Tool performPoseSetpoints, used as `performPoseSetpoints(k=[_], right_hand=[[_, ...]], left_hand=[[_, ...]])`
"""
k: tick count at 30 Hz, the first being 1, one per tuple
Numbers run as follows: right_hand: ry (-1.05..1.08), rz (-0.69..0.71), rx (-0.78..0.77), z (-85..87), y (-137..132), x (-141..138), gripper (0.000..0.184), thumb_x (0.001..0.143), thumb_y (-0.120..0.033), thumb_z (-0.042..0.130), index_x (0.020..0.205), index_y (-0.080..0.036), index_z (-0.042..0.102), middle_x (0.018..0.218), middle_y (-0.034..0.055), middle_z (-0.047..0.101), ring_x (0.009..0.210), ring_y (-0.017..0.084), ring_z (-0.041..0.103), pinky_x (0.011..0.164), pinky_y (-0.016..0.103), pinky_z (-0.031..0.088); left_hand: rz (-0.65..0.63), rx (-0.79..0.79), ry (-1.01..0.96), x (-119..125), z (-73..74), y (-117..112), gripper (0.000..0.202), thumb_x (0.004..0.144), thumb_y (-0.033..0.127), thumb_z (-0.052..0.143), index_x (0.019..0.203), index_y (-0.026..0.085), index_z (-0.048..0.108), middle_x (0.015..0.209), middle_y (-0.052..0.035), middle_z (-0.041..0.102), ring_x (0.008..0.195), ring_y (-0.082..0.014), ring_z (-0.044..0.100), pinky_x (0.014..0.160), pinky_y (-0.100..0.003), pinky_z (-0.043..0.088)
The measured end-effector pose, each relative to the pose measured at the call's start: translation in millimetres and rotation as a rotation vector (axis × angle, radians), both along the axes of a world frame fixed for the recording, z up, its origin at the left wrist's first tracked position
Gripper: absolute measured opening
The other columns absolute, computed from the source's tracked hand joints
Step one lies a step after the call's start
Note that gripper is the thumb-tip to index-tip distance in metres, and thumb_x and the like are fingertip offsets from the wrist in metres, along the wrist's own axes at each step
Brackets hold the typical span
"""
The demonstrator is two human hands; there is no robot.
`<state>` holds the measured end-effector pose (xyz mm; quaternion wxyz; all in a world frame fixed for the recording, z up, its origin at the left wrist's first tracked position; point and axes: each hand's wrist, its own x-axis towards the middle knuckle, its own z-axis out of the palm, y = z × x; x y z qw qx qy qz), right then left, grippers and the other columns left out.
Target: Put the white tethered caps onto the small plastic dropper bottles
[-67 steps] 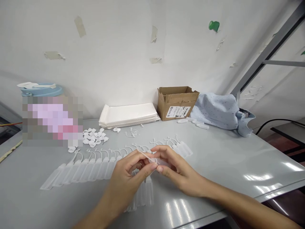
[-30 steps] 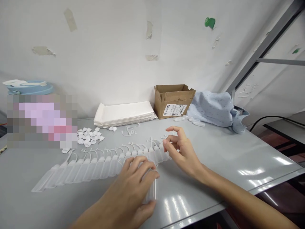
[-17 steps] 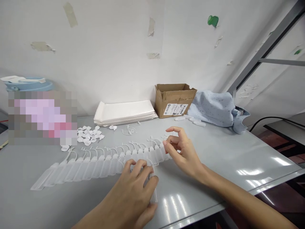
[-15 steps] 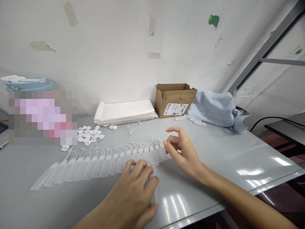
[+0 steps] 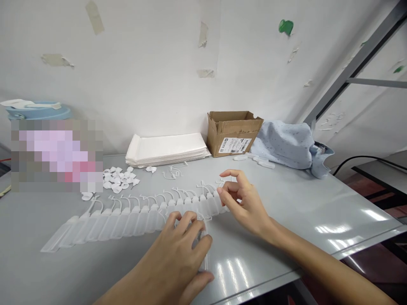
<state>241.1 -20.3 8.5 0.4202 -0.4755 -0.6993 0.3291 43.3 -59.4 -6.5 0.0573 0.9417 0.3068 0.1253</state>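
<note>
Left hand (image 5: pixel 182 250) fingers curl over loose tubes (image 5: pixel 206 260) just in front of the tube row (image 5: pixel 127 220), grip unclear; freed, they could roll off the counter (image 5: pixel 286 212). Right hand (image 5: pixel 246 203), fingers parted at the row's right end, could knock it askew.
</note>
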Motion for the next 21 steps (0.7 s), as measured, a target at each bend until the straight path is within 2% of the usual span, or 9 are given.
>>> performPoseSetpoints(k=[10, 16, 21], right_hand=[[-0.006, -0.019, -0.001, 1.7, -0.3, -0.3, 0.019, 0.090, -0.027, 0.044, 0.107, -0.021, 0.037, 0.054, -0.0087, 0.045, 0.047, 0.011, 0.041, 0.045, 0.021, 0.032], [0.006, -0.012, -0.004, 1.6, -0.3, -0.2, 0.019, 0.090, -0.026, 0.044, 0.108, -0.021, 0.037, 0.054, -0.0087, 0.045, 0.047, 0.011, 0.041, 0.046, 0.021, 0.032], [-0.002, -0.018, 0.012, 1.1, 0.8, 0.7, 0.020, 0.091, -0.026, 0.044, 0.108, -0.021, 0.036, 0.054, -0.0090, 0.044, 0.047, 0.010, 0.039, 0.045, 0.021, 0.032]], left_hand=[[0.021, 0.075, 0.015, 2.6, 0.6, 1.6, 0.034, 0.076, 0.044, 0.068, 0.095, 0.018, 0.062, 0.093, -0.0105, 0.063, 0.093, -0.0322, 0.051, 0.076, -0.047, 0.041], [0.012, 0.114, -0.020, 2.7, 1.4, 0.9, 0.032, 0.075, 0.040, 0.070, 0.095, 0.015, 0.062, 0.096, -0.0121, 0.063, 0.097, -0.0340, 0.050, 0.077, -0.048, 0.043], [-0.018, 0.081, -0.035, 1.8, 2.1, 0.6, 0.029, 0.078, 0.037, 0.066, 0.098, 0.016, 0.061, 0.099, -0.0120, 0.061, 0.098, -0.0333, 0.050, 0.077, -0.048, 0.044]])
